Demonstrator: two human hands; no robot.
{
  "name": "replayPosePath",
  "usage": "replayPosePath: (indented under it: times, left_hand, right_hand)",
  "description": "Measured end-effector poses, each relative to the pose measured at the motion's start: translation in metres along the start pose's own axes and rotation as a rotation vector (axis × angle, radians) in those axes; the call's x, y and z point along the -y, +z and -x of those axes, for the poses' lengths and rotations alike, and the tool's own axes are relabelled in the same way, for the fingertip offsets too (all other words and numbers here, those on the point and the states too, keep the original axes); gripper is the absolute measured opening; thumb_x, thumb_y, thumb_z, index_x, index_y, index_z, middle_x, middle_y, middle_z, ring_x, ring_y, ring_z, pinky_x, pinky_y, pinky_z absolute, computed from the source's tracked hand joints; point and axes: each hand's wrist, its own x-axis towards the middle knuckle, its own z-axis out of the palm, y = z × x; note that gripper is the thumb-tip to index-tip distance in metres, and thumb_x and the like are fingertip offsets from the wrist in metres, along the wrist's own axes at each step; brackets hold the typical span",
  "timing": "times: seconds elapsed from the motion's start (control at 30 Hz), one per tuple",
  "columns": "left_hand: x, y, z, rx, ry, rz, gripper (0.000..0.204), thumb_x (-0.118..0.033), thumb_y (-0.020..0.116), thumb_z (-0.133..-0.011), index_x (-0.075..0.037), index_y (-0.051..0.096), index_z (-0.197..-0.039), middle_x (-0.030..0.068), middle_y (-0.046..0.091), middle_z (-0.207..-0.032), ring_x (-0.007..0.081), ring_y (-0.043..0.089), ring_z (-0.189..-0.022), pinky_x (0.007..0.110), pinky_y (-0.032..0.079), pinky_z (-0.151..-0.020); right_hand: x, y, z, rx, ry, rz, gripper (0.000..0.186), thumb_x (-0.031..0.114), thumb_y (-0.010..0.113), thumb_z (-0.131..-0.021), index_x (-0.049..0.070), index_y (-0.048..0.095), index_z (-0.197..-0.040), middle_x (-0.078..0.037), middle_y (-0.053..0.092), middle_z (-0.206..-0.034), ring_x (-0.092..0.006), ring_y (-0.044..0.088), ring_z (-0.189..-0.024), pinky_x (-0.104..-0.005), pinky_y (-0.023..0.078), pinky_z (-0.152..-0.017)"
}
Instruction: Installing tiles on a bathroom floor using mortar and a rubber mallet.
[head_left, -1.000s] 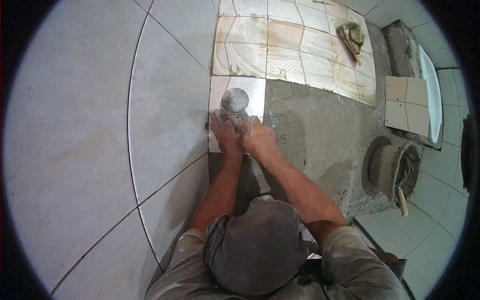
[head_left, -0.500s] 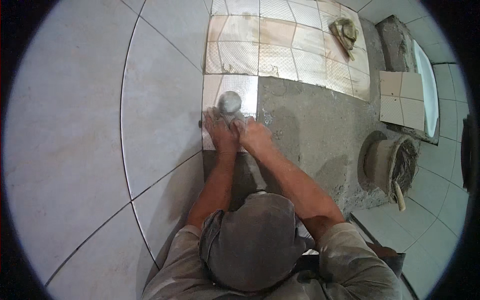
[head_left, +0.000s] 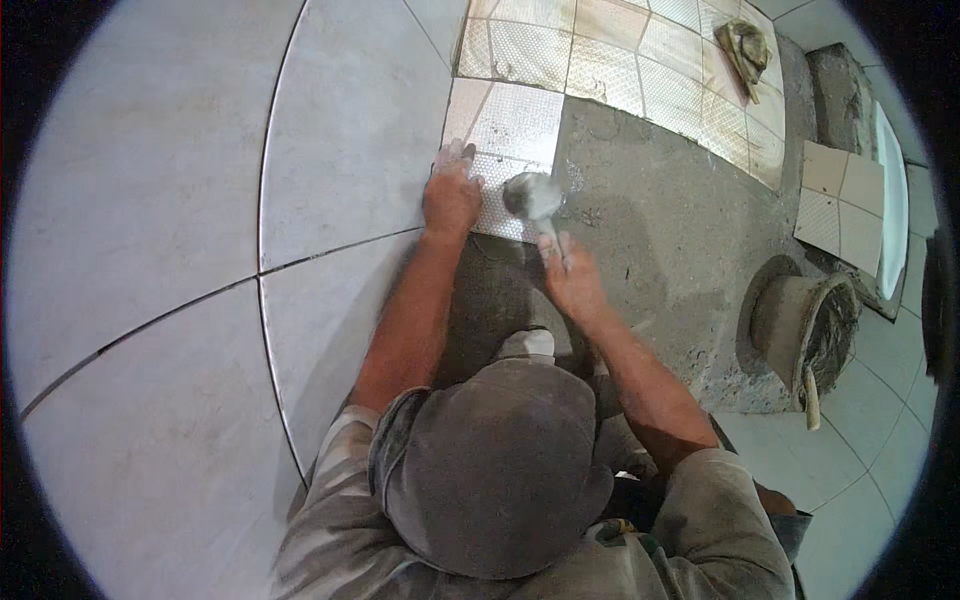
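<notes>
I see bare grey mortar bed [head_left: 660, 240] lying open to the right of the hands, bounded above by the row of laid patterned tiles [head_left: 600, 60] and on the left by large smooth grey floor tiles [head_left: 330, 150]. The small textured tile [head_left: 500, 190] — pale, dimpled, smeared with mortar — sits at the mortar's left edge, against the big tiles. My left hand [head_left: 450, 195] presses flat on it, fingers spread, grip released. My right hand [head_left: 570, 275] is clenched on a mallet [head_left: 532, 195] — head resting over the tile. A mortar bucket [head_left: 810, 325] stands well apart, right.
</notes>
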Motion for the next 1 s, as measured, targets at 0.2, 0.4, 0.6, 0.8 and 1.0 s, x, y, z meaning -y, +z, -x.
replayPosePath:
  times: [0.2, 0.4, 0.6, 0.8, 1.0]
  left_hand:
    - [0.013, 0.014, -0.002, -0.041, 0.088, -0.060, 0.050, -0.014, 0.069, -0.076, -0.003, 0.057, -0.123, 0.0174, 0.050, -0.134, 0.0351, 0.046, -0.124, 0.040, 0.038, -0.105]
    - [0.011, 0.012, -0.001, -0.117, 0.160, -0.016, 0.042, -0.011, 0.066, -0.078, 0.000, 0.060, -0.118, 0.0201, 0.053, -0.129, 0.0368, 0.047, -0.122, 0.040, 0.039, -0.104]
    - [0.010, 0.004, -0.003, 0.012, 0.056, -0.070, 0.035, -0.009, 0.062, -0.081, 0.000, 0.061, -0.114, 0.0195, 0.049, -0.134, 0.0370, 0.046, -0.123, 0.041, 0.040, -0.102]
    - [0.000, 0.000, 0.004, 0.067, -0.013, -0.086, 0.037, -0.011, 0.064, -0.080, -0.002, 0.061, -0.116, 0.0199, 0.046, -0.137, 0.0363, 0.045, -0.125, 0.040, 0.041, -0.102]
    - [-0.002, -0.005, 0.000, 0.010, 0.006, -0.069, 0.039, -0.012, 0.064, -0.080, -0.004, 0.060, -0.119, 0.0223, 0.049, -0.132, 0.0371, 0.047, -0.122, 0.040, 0.042, -0.101]
  right_hand:
    - [-0.012, 0.039, -0.006, 0.109, -0.019, 0.003, 0.039, 0.033, 0.046, -0.096, -0.004, 0.057, -0.091, -0.029, 0.061, -0.079, -0.0468, 0.061, -0.076, -0.0546, 0.047, -0.068]
    - [0.009, 0.024, -0.018, 0.081, 0.036, 0.072, 0.033, 0.026, 0.046, -0.096, -0.004, 0.057, -0.088, -0.029, 0.061, -0.078, -0.0475, 0.060, -0.072, -0.0520, 0.048, -0.062]
    - [0.010, 0.022, -0.019, 0.049, 0.038, 0.034, 0.036, 0.030, 0.047, -0.096, -0.004, 0.057, -0.089, -0.029, 0.061, -0.077, -0.0486, 0.059, -0.070, -0.0531, 0.048, -0.063]
    - [0.003, 0.020, -0.015, 0.038, -0.060, 0.071, 0.038, 0.032, 0.045, -0.096, -0.003, 0.058, -0.091, -0.028, 0.062, -0.077, -0.0475, 0.060, -0.070, -0.0539, 0.047, -0.064]
    - [0.004, 0.009, -0.026, 0.057, -0.027, 0.143, 0.039, 0.033, 0.044, -0.097, -0.003, 0.059, -0.092, -0.027, 0.062, -0.078, -0.0464, 0.061, -0.071, -0.0523, 0.049, -0.064]
